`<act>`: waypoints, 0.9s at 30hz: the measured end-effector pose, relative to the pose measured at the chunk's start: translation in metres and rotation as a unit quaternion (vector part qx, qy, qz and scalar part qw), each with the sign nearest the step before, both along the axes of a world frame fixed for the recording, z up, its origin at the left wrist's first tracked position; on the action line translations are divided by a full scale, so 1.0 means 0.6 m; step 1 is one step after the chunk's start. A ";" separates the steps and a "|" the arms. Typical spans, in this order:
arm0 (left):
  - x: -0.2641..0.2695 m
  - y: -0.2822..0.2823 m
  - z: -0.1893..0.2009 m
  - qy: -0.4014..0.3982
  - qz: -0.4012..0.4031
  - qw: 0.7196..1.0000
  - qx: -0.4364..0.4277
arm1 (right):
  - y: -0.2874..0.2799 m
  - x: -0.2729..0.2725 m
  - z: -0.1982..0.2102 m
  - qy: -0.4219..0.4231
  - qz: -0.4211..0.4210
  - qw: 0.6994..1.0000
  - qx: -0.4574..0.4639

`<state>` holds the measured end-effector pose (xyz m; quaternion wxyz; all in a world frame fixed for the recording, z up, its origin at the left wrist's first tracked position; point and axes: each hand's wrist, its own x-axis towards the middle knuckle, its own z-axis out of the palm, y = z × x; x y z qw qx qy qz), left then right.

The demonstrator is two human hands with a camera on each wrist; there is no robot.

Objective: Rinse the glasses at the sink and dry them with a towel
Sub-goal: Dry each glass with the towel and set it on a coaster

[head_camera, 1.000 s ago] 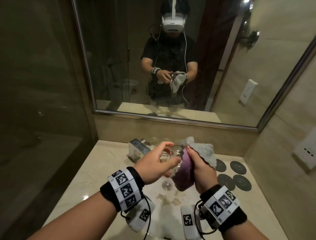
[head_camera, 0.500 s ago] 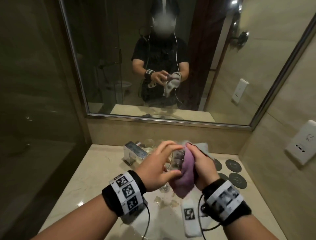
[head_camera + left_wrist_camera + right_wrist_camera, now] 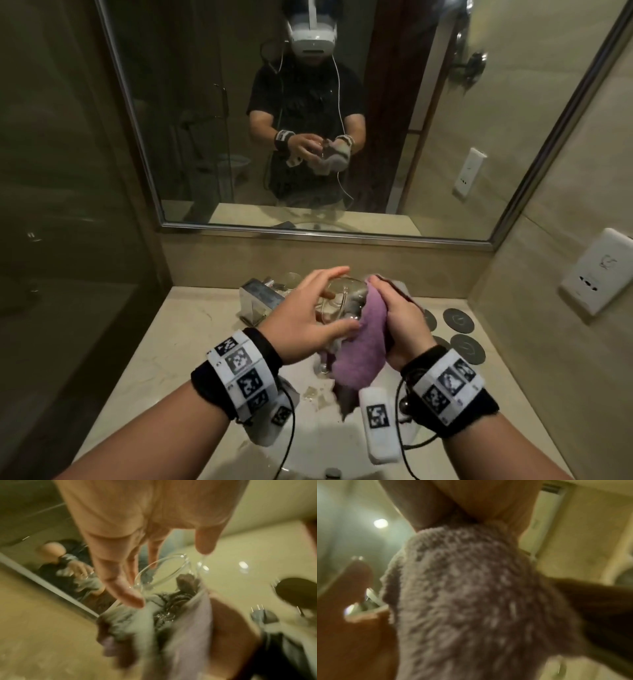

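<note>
A clear stemmed glass (image 3: 347, 298) is held tilted above the sink basin (image 3: 308, 442), its foot (image 3: 323, 368) hanging lowest. My left hand (image 3: 325, 305) wraps the bowl, fingers over the top and thumb underneath. My right hand (image 3: 394, 308) grips a purple and grey towel (image 3: 356, 346) and presses it against the bowl's right side. In the left wrist view the glass rim (image 3: 161, 569) shows between my fingers (image 3: 126, 596), with towel (image 3: 171, 618) bunched against it. The towel (image 3: 471, 595) fills the blurred right wrist view.
A square chrome faucet (image 3: 257, 298) stands behind the basin, with another glass (image 3: 291, 279) beside it. Dark round coasters (image 3: 457, 318) lie on the beige counter (image 3: 191, 329) at right. A mirror (image 3: 205, 137) spans the back wall. A socket plate (image 3: 596, 274) is on the right wall.
The grey upper corner of the towel has dropped down behind my right hand, and more purple cloth now covers the bowl. Both hands keep their hold over the basin.
</note>
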<state>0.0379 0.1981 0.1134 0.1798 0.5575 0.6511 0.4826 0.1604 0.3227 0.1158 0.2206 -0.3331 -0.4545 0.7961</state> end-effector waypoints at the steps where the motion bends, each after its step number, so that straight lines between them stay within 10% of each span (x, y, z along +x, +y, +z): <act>1: 0.000 0.001 0.004 -0.071 0.004 0.997 -0.025 | -0.001 0.001 -0.006 -0.017 -0.014 0.998 0.059; 3: -0.001 0.001 0.008 -0.170 0.014 0.983 -0.063 | -0.012 0.004 -0.013 -0.089 -0.047 0.966 0.239; 6: -0.003 -0.004 0.006 -0.096 0.007 0.994 -0.052 | -0.019 0.007 -0.016 -0.056 -0.108 0.929 0.349; 11: 0.001 -0.005 -0.007 0.089 0.003 0.996 0.022 | -0.006 0.001 0.000 -0.001 0.007 1.000 0.010; 16: 0.003 0.005 0.001 -0.145 0.012 0.988 -0.059 | -0.021 0.013 -0.008 -0.050 -0.077 0.953 0.289; 21: 0.005 0.011 -0.018 0.132 -0.013 0.991 0.022 | -0.006 0.010 0.002 0.004 -0.063 0.995 0.077; 23: 0.009 0.014 -0.011 0.076 -0.015 0.997 0.001 | 0.003 0.010 0.000 0.009 -0.053 0.998 0.029; 27: 0.013 0.024 0.000 -0.164 0.005 0.983 -0.076 | -0.006 0.019 -0.011 -0.041 -0.155 0.922 0.353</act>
